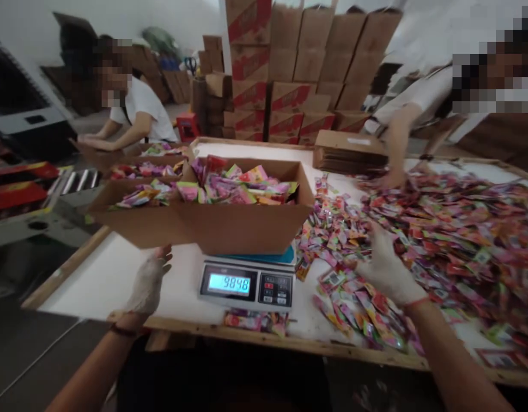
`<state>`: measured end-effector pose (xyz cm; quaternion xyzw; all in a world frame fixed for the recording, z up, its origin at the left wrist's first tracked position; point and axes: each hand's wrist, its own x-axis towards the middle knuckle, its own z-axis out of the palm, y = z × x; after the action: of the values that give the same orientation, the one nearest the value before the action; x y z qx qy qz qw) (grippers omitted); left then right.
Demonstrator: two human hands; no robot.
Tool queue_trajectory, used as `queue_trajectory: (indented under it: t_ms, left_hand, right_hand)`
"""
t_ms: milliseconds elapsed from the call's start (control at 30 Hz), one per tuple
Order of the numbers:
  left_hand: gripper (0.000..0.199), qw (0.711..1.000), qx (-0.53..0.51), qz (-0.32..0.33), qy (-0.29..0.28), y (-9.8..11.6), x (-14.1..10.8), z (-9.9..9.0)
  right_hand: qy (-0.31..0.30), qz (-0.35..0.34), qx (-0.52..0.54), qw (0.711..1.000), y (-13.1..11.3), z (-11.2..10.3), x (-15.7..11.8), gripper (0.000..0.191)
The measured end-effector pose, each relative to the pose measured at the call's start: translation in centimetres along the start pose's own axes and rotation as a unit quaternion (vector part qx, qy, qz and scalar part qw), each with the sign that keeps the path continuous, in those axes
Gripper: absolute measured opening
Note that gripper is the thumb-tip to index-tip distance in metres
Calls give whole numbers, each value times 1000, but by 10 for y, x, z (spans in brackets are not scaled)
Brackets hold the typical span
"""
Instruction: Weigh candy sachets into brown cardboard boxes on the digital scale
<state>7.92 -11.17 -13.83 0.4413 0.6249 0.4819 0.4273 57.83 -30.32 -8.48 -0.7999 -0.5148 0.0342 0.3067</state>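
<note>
My left hand (147,283), in a pale fingerless-looking glove, hovers over the white tabletop left of the digital scale (245,286). Its fingertips are apart and nothing shows in them. A cardboard box (247,226) filled with small colourful sachets (251,186) rests on the scale, whose lit display reads 9848. On the right, my gloved right hand (388,269) is over the loose sachet pile (345,229), thumb and fingers spread, somewhat blurred. No sachet can be made out in its grasp. A smaller heap of sachets (362,309) lies just below it.
More filled boxes (139,214) stand left of the scale. Several sachets (257,321) lie by the wooden front edge (307,343). Flattened cartons (350,151) are stacked at the back. One co-worker's hand (393,180) reaches into the far pile; another person (139,109) works at left.
</note>
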Motion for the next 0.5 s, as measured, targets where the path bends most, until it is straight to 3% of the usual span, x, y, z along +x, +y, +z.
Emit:
queue_trajectory:
  t_ms: [67, 133, 167, 233, 333, 400, 500]
  left_hand:
    - [57, 993, 113, 16, 11, -19, -8, -21]
    - [53, 976, 217, 22, 12, -34, -12, -37]
    - [51, 966, 257, 17, 16, -40, -13, -42]
    - [50, 946, 323, 9, 9, -48, -13, -45]
    - [50, 917, 398, 31, -26, -55, -13, -41]
    - [50, 902, 427, 42, -43, -58, -13, -38]
    - [51, 891, 450, 31, -44, -62, -16, -39]
  right_hand:
    - [-32, 242, -86, 966, 61, 22, -29, 121]
    - [-68, 352, -146, 922, 94, 42, -49, 118]
    - [-88, 372, -171, 908, 98, 51, -53, 114]
    - [-126, 356, -214, 901, 87, 66, -50, 97]
    - [-133, 274, -258, 917, 55, 80, -29, 65]
    - [-139, 209, -263, 931, 42, 82, -14, 51]
    - [-168, 152, -241, 944, 44, 73, 3, 44]
